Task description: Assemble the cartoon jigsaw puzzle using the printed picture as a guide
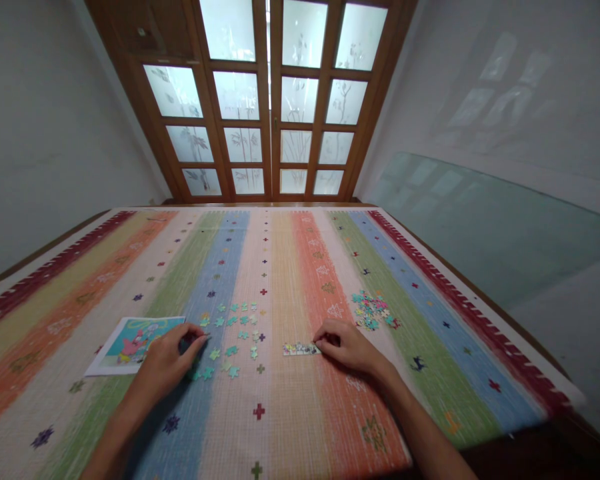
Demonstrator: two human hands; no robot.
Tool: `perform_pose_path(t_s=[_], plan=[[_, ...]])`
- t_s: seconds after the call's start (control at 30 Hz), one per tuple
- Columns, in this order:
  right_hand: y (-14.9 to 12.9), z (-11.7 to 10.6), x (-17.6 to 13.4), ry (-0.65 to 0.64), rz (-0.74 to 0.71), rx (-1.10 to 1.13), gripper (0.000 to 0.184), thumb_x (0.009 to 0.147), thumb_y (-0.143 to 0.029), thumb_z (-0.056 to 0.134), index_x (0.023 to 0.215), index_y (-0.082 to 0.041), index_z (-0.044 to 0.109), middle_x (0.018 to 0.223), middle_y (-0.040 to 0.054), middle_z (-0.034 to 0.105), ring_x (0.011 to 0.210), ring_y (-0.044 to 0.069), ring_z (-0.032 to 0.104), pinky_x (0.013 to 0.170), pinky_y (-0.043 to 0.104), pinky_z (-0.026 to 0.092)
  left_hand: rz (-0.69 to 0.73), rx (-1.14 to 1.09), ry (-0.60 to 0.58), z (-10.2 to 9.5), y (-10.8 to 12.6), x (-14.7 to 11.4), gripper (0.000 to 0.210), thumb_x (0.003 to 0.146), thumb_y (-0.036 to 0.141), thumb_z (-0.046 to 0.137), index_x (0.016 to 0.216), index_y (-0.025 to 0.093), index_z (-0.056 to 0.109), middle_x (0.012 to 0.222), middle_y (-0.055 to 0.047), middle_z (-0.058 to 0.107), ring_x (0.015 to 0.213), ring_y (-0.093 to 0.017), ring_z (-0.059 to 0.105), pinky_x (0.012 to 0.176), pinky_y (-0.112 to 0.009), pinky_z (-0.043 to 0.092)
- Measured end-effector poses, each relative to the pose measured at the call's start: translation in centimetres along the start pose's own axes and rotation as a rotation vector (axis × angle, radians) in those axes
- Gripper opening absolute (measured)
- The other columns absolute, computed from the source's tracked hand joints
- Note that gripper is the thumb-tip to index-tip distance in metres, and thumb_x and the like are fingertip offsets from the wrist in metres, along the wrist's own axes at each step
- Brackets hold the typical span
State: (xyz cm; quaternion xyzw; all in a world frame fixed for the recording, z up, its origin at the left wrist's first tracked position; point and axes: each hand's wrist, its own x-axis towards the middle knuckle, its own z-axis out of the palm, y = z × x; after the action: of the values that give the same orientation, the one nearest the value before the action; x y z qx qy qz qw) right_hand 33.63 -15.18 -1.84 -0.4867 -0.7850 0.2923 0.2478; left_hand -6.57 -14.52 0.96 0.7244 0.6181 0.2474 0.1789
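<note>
A short strip of joined jigsaw puzzle pieces (299, 349) lies flat on the striped cloth in front of me. At its right end, my right hand (347, 343) pinches an end piece between thumb and forefinger, mostly hidden by the fingertips. My left hand (173, 350) is closed in a pinch beside the loose teal jigsaw pieces (231, 351); a tiny dark bit at its fingertips is too small to name. Under and behind that hand lies a printed reference picture (133, 340) with a pink figure on teal, partly covered by the wrist.
A heap of mixed, colourful jigsaw pieces (371, 310) sits beyond my right hand. The striped tablecloth (280, 267) covers a long table. A pale glass panel (480, 213) stands by the right wall, and wooden doors with frosted panes (273, 100) close off the far end.
</note>
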Motion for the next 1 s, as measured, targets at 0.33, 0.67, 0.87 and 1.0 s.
perform_pose_path(t_s=[0.33, 0.67, 0.87, 1.0], plan=[[-0.2, 0.0, -0.1, 0.019, -0.003, 0.003, 0.013, 0.082, -0.012, 0.063, 0.084, -0.018, 0.074, 0.079, 0.0028, 0.071, 0.074, 0.016, 0.062, 0.069, 0.027, 0.044, 0.250, -0.233, -0.134, 6.1, 6.8, -0.9, 0.024, 0.097, 0.036, 0.054, 0.102, 0.024, 0.074, 0.092, -0.006, 0.078, 0.079, -0.022, 0.070, 0.072, -0.036, 0.056], [-0.3, 0.0, -0.1, 0.004, -0.006, -0.002, 0.013, 0.082, -0.012, 0.065, 0.087, -0.017, 0.075, 0.081, 0.0031, 0.070, 0.073, 0.015, 0.060, 0.068, 0.026, 0.043, 0.375, -0.207, -0.116, 10.0, 9.2, -1.3, 0.020, 0.099, 0.025, 0.055, 0.101, 0.022, 0.075, 0.091, -0.008, 0.072, 0.089, -0.024, 0.066, 0.081, -0.041, 0.056], [-0.3, 0.0, -0.1, 0.011, -0.024, -0.015, 0.014, 0.082, -0.010, 0.064, 0.086, -0.018, 0.074, 0.082, 0.0034, 0.070, 0.074, 0.016, 0.060, 0.069, 0.027, 0.044, 0.398, -0.157, -0.073, 10.3, 9.1, -1.5, 0.023, 0.100, 0.023, 0.053, 0.101, 0.021, 0.075, 0.091, -0.008, 0.067, 0.090, -0.024, 0.063, 0.083, -0.041, 0.056], [-0.4, 0.0, -0.1, 0.010, -0.029, -0.019, 0.013, 0.082, -0.011, 0.064, 0.085, -0.018, 0.074, 0.081, 0.0035, 0.070, 0.073, 0.016, 0.060, 0.068, 0.027, 0.044, 0.410, -0.143, -0.058, 10.3, 9.1, -1.6, 0.024, 0.101, 0.023, 0.050, 0.102, 0.021, 0.074, 0.092, -0.008, 0.066, 0.090, -0.024, 0.062, 0.083, -0.042, 0.057]])
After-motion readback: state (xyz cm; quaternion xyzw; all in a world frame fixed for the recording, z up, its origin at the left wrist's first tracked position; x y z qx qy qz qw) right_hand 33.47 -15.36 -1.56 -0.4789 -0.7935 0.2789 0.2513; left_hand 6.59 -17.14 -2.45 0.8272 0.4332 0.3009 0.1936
